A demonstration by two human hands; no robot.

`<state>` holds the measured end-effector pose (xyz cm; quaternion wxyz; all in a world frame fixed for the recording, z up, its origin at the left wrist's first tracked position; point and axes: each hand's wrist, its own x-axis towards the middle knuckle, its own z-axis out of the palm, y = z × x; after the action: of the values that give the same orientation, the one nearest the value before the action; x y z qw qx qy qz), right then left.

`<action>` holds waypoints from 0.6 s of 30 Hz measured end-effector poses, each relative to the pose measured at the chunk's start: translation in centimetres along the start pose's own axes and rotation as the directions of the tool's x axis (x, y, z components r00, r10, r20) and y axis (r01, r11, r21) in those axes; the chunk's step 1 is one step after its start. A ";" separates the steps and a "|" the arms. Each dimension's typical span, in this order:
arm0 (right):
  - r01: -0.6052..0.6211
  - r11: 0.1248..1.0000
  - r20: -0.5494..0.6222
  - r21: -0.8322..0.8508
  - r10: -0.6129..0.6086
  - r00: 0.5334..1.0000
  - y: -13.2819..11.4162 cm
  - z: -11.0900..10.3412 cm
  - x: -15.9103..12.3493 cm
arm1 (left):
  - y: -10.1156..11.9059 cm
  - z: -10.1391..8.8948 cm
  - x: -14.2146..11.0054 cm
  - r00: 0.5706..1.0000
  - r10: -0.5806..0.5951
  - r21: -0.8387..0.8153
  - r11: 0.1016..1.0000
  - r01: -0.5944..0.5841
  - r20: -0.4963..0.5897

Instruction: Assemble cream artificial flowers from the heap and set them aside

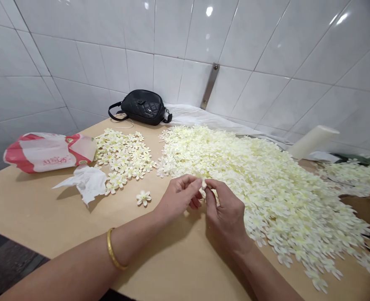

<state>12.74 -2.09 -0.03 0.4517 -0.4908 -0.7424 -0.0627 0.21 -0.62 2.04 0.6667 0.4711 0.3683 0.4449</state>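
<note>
My left hand (182,192) and my right hand (224,209) meet above the table at the near edge of a large heap of pale yellow-white artificial flowers (250,167). Pinched between the fingertips of both hands is a small pale flower (204,184), mostly hidden by the fingers. A single flower (144,198) lies on the table to the left of my left hand. Farther left spreads a smaller pile of flowers (127,156), whose petals look layered with yellowish centres. A gold bangle (112,250) circles my left wrist.
A red and white tissue pack (50,152) with a crumpled tissue (89,184) lies at the left of the wooden table (87,234). A black bag (143,106) stands at the back near the tiled wall. A white roll (313,142) leans at the right.
</note>
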 end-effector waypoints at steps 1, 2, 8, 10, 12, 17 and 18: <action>0.007 1.000 -0.006 -0.007 -0.007 1.000 -0.1 0.0 0.0 | 0.0 -0.1 0.0 1.000 -0.004 0.000 1.000 0.004 0.023; 0.007 1.000 -0.004 -0.008 -0.007 1.000 -0.2 -0.1 0.0 | -0.1 -0.1 0.1 0.999 -0.007 -0.007 1.000 0.008 0.036; -0.095 0.964 0.165 0.248 0.055 0.985 -0.8 -1.0 0.4 | -0.5 -1.2 0.8 0.999 -0.003 -0.077 0.997 0.007 0.044; -0.126 0.940 0.202 0.316 0.063 0.977 -0.7 -1.5 0.7 | -0.4 -1.7 1.0 0.992 -0.024 -0.092 0.995 0.035 0.127; -0.170 0.919 0.248 0.356 0.082 0.965 -0.4 -1.8 0.9 | -0.1 -2.0 1.0 0.967 -0.049 -0.096 0.993 0.075 0.250; -0.128 0.933 0.355 0.336 0.001 0.935 0.6 -1.9 0.9 | 0.2 -2.3 0.9 0.898 -0.148 -0.038 0.983 0.180 0.414; -0.090 0.945 0.356 0.314 -0.029 0.934 0.6 -1.7 0.8 | 0.2 -2.3 1.0 0.892 -0.171 -0.031 0.979 0.202 0.418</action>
<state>14.23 -2.19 1.32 0.3855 -0.4244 -0.8040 0.1576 -1.60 1.01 1.49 0.7859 0.4920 0.2459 0.2826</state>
